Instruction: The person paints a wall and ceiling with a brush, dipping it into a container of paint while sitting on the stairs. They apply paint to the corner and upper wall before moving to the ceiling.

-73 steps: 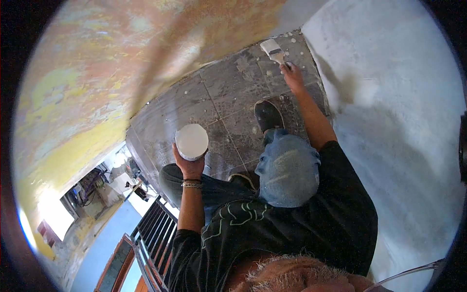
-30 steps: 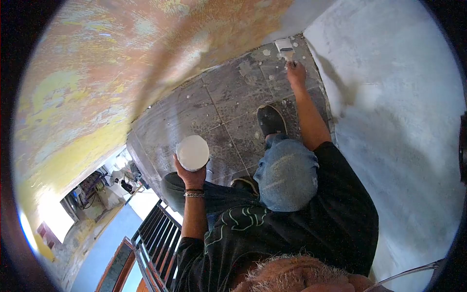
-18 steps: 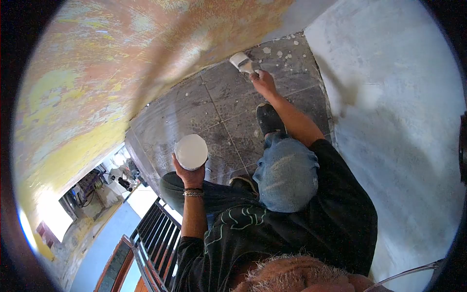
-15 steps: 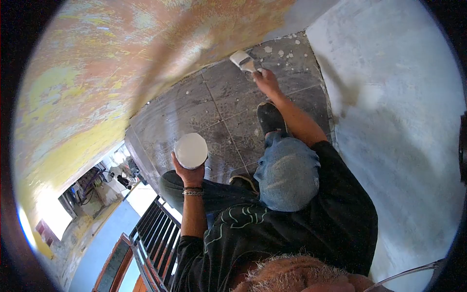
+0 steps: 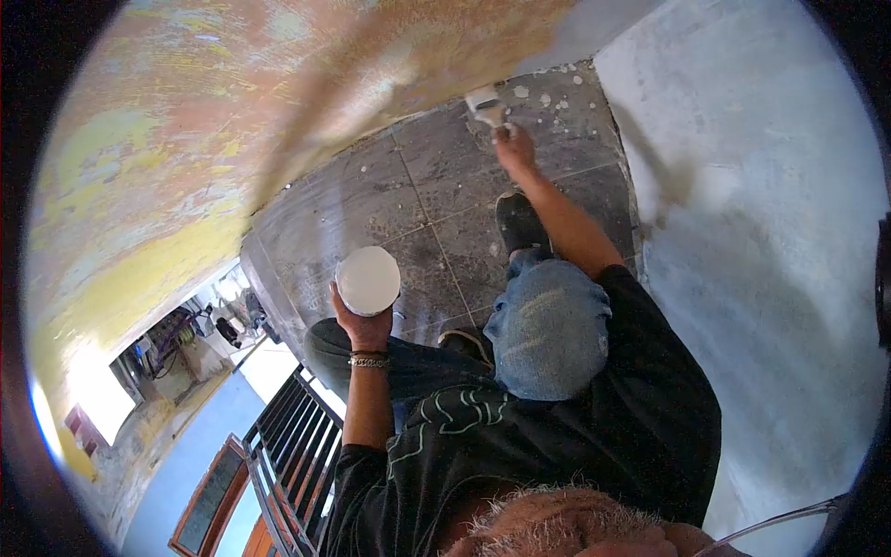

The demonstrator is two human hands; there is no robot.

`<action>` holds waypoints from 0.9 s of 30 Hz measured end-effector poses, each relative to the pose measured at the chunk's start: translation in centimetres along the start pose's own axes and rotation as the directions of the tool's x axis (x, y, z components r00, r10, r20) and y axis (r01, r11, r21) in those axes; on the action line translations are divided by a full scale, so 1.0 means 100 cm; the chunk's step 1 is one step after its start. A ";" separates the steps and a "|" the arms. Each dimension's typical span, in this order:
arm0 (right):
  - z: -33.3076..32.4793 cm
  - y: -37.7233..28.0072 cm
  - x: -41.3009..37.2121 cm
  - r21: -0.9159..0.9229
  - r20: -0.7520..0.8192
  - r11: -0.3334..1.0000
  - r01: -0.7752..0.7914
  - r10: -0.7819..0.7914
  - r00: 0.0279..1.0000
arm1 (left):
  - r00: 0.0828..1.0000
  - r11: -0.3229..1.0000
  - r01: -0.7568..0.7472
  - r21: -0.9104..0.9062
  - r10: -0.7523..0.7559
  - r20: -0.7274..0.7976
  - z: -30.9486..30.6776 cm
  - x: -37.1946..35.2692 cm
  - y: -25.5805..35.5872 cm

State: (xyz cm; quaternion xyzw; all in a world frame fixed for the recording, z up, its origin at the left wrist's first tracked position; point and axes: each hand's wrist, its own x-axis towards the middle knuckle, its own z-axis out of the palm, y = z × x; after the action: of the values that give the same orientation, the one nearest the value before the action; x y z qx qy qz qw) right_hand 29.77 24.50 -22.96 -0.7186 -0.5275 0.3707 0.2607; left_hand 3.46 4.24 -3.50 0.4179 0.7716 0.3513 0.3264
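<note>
Shifted right along base of wall (image 5: 278, 121): brush (image 5: 486, 102) clenched in right hand (image 5: 513, 148), mid-stroke; left hand (image 5: 362, 325) grasping paint cup (image 5: 368, 279); reload probably due.

They wear a black green-lined shirt (image 5: 594, 418), faded jeans (image 5: 548, 325), dark shoes (image 5: 520, 221), a bracelet (image 5: 368, 361) beside the left grip (image 5: 364, 325).

1. This is a home being repainted, seen on an upper landing or balcony.
2. The tiled floor (image 5: 418, 195) is dark and worn, and white paint spatters (image 5: 548, 97) dot its far end.
3. Left of the tiled floor is a wall with peeling orange and yellow coats (image 5: 186, 139). Right of it is a pale grey-white wall (image 5: 761, 232).
4. A paintbrush (image 5: 484, 104) is at the floor's far end, and a tub of white paint (image 5: 368, 280) is held over its near part.
5. Past the floor's near-left edge is a metal railing (image 5: 297, 436), with household clutter (image 5: 176, 343) on a lower level.
</note>
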 end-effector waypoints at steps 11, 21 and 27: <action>-0.023 0.021 0.020 0.169 -0.029 0.984 -0.056 0.061 0.998 | 0.815 -0.009 0.455 -0.890 -0.398 0.420 -0.014 0.000 -0.002; 0.027 -0.001 -0.004 -0.017 -0.073 0.999 0.029 -0.030 0.997 | 0.914 0.583 0.372 -0.723 -0.365 0.176 -0.008 -0.003 -0.009; 0.022 -0.019 -0.023 0.196 0.195 0.974 -0.112 0.074 0.978 | 0.849 0.243 0.416 -0.876 -0.449 0.278 -0.020 0.003 -0.012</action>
State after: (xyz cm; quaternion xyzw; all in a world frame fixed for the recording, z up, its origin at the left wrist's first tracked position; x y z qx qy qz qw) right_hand 26.53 22.84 -22.16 -0.6740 -0.4741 0.5006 0.2655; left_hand 1.28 3.45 -3.50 -0.0670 0.5342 0.6187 0.5722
